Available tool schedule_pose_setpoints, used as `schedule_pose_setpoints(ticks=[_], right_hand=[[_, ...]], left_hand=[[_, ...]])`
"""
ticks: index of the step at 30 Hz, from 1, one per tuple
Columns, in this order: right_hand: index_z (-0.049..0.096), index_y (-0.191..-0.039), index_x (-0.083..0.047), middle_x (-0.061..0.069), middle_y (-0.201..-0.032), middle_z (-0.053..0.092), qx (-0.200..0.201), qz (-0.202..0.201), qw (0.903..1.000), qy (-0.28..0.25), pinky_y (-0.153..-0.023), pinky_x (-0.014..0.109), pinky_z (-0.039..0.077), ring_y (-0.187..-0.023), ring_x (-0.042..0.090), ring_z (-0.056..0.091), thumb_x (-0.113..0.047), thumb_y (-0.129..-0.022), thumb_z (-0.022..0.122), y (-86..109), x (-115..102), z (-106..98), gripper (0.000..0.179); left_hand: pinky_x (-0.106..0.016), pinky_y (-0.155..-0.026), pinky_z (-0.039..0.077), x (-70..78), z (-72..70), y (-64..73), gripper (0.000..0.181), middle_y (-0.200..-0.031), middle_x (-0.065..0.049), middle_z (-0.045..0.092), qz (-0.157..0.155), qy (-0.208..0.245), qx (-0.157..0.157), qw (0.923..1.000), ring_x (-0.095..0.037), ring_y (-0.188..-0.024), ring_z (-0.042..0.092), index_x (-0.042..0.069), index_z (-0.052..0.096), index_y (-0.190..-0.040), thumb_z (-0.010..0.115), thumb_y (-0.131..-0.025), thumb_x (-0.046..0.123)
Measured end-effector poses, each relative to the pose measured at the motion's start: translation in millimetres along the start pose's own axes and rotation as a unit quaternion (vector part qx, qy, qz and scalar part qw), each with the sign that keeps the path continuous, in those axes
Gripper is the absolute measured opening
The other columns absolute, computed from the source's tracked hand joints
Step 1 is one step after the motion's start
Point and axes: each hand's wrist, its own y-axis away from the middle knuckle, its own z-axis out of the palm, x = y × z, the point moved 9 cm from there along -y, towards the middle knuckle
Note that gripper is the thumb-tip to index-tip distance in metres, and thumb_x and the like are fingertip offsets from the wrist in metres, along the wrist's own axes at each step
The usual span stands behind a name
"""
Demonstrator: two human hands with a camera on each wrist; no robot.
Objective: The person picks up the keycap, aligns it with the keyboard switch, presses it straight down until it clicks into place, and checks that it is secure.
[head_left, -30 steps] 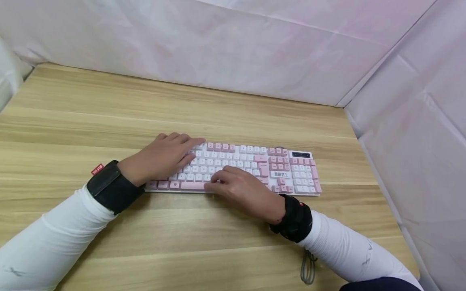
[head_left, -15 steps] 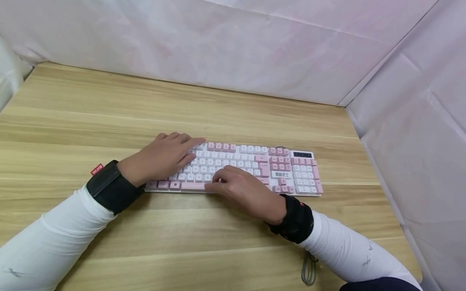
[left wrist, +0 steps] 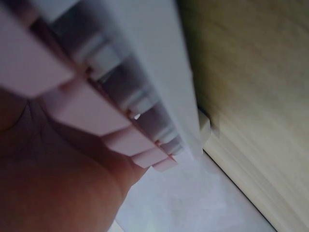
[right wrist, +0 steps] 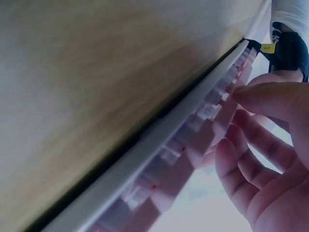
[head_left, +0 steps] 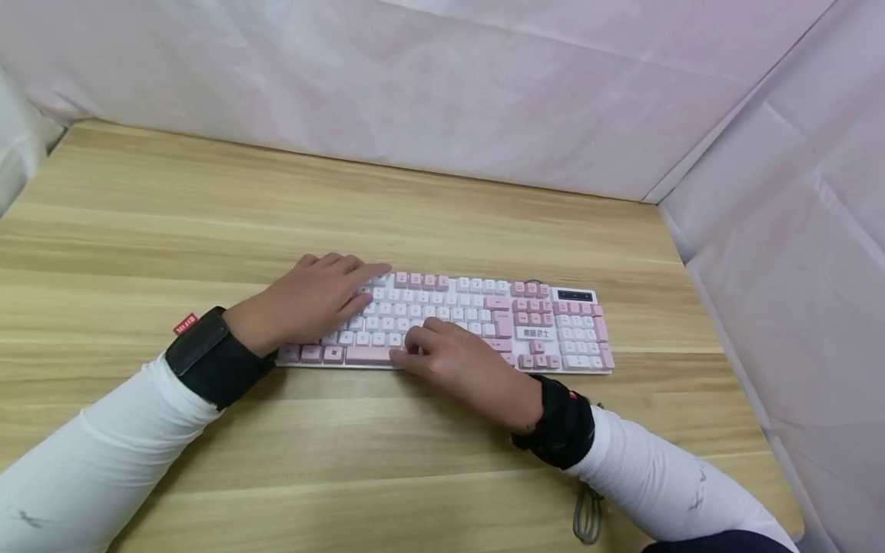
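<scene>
A white keyboard with pink and white keys [head_left: 501,322] lies flat on the table in the head view. My left hand [head_left: 311,299] rests across its left end, fingers loosely bent over the upper keys and thumb pointing right. Over the middle keys lies my right hand [head_left: 466,369], its fingers bent downward and its thumb at the right part of the space bar [head_left: 369,354]. In the left wrist view the palm [left wrist: 58,174] is right beside the pink bottom-row keys. The right wrist view has the thumb [right wrist: 270,99] at the keys' front edge, with fingers [right wrist: 241,154] loosely bent. Neither hand grips anything.
The wood-grain table [head_left: 332,445] extends around the keyboard. A coiled grey cable [head_left: 588,514] lies under the right forearm. Pale cloth walls [head_left: 449,100] stand behind and to the right. Black bands [head_left: 217,357] wrap both wrists over white sleeves.
Both hands stay in place on the keyboard. The right hand's fingers and thumb shift very slightly, with a small gap showing between them now.
</scene>
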Motion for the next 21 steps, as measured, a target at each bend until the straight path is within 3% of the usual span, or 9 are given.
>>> schedule_pose_setpoints(ticks=[8,21], right_hand=[[0.073,-0.122,-0.016,-0.001,-0.112,0.068,-0.028,-0.032,0.9949,0.091,-0.086,0.025,0.055,-0.098,0.015,0.060,-0.007,-0.090,0.071,3.6,-9.8,13.6,0.033],[0.074,-0.121,-0.019,-0.005,-0.112,0.069,-0.024,-0.036,0.9948,0.093,-0.079,0.026,0.052,-0.095,0.014,0.059,-0.021,-0.097,0.066,4.0,-17.5,18.8,0.025]], left_hand=[[-0.063,-0.109,0.035,-0.9,10.7,-1.8,0.053,-0.142,-0.014,0.055,-0.006,0.005,-0.003,1.0000,-0.037,-0.137,0.046,0.022,0.035,-0.157,0.045,-0.106,0.033],[-0.063,-0.109,0.035,-3.8,19.9,6.8,0.052,-0.142,-0.013,0.055,-0.018,0.014,0.001,0.9997,-0.036,-0.136,0.047,0.023,0.037,-0.156,0.046,-0.106,0.033]])
